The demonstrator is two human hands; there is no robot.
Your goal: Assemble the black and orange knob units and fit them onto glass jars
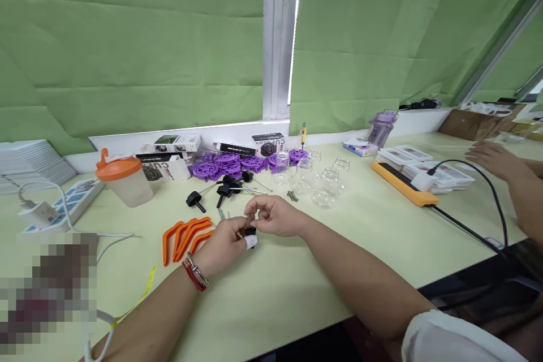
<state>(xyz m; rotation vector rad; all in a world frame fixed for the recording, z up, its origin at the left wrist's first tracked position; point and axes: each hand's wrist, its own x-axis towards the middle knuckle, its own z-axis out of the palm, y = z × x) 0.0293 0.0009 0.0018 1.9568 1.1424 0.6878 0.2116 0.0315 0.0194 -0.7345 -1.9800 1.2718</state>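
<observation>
My left hand (224, 243), its thumb wrapped in white, is closed around a small black plastic part (251, 231) above the table. Thumb and fingers of my right hand (275, 216) pinch what looks like a small metal spring (249, 218) just over that part; fingers partly hide both. Beside my left hand lie several orange angled handles (182, 239). Black knobs with metal rods (194, 199) are spread beyond my hands. Several loose springs (292, 196) rest past my right hand, near clear glass vessels (324, 189).
Purple plastic discs (227, 165) and printed boxes (169, 167) line the wall. An orange-lidded shaker bottle (127, 181) and a white power strip (70, 203) stand left. Rightward are an orange power strip (403, 184), stacked leaflets (441, 175) and another person's hand (492, 158).
</observation>
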